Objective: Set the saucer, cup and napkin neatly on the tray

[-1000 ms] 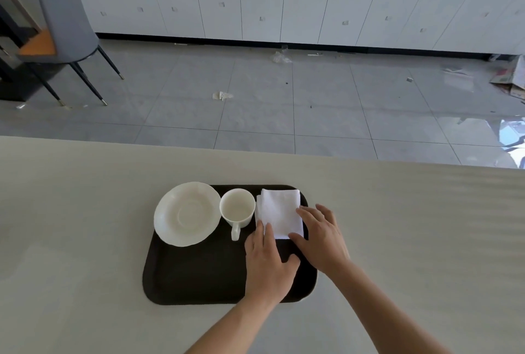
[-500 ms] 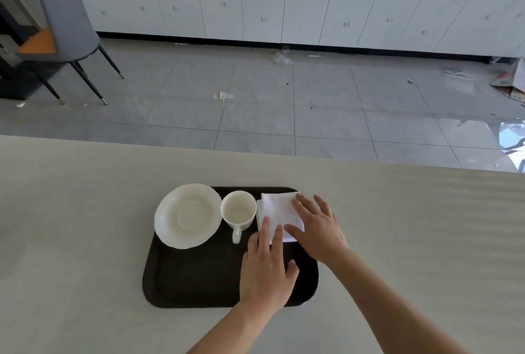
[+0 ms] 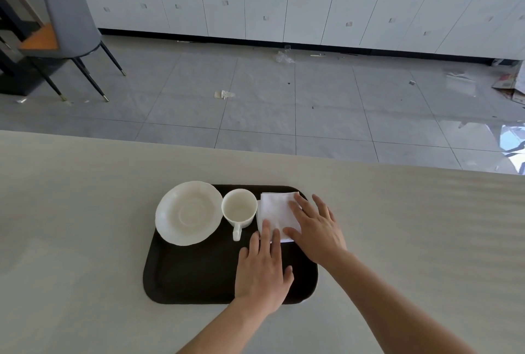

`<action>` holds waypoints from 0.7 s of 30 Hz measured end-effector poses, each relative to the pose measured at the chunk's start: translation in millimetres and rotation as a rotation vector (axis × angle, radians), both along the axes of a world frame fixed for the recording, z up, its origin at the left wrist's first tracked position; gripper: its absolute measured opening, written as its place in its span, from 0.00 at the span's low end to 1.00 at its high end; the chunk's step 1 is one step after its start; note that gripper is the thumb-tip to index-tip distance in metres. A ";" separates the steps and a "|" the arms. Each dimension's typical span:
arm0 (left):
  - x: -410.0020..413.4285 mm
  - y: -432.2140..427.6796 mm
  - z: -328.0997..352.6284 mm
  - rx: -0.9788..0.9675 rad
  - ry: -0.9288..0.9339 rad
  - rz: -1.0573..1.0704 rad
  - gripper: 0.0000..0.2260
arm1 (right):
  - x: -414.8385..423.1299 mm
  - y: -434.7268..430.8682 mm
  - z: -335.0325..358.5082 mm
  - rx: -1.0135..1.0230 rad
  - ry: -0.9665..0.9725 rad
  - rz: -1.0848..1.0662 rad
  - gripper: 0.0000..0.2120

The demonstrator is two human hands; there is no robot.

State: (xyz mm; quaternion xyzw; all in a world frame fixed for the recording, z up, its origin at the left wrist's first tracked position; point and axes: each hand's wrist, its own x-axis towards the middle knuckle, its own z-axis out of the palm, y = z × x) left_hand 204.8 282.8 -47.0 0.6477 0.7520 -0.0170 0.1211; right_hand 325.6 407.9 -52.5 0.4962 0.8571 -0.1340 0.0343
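A dark brown tray [image 3: 199, 277] lies on the pale table. At its far left a white saucer [image 3: 189, 213] overhangs the tray's edge. Just right of it stands an empty white cup [image 3: 239, 207], handle pointing towards me. A folded white napkin [image 3: 275, 208] lies at the tray's far right corner. My left hand [image 3: 262, 268] rests flat on the tray, its fingertips on the napkin's near edge. My right hand [image 3: 315, 228] lies flat, fingers spread, over the napkin's right half and hides that part.
The pale table [image 3: 85, 226] ends at a far edge with grey tiled floor beyond. A grey chair [image 3: 68, 27] stands far left, and white cabinets [image 3: 284, 4] line the back wall. Bits of litter lie on the floor.
My right hand has slid left and further onto the napkin. My left hand's fingertips have crept forward onto the napkin's near edge. Saucer and cup stay put.
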 end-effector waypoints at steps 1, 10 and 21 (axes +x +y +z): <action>-0.7 0.1 0.6 0.009 -0.013 0.002 0.35 | 0.3 0.8 1.4 -0.010 0.011 -0.003 0.33; -7.3 -10.5 17.0 0.075 -0.104 -0.024 0.31 | 4.5 -5.6 23.3 -0.010 0.162 -0.060 0.29; -22.1 -42.1 57.9 0.222 -0.031 -0.020 0.26 | 6.4 -25.8 59.5 0.000 0.246 -0.085 0.22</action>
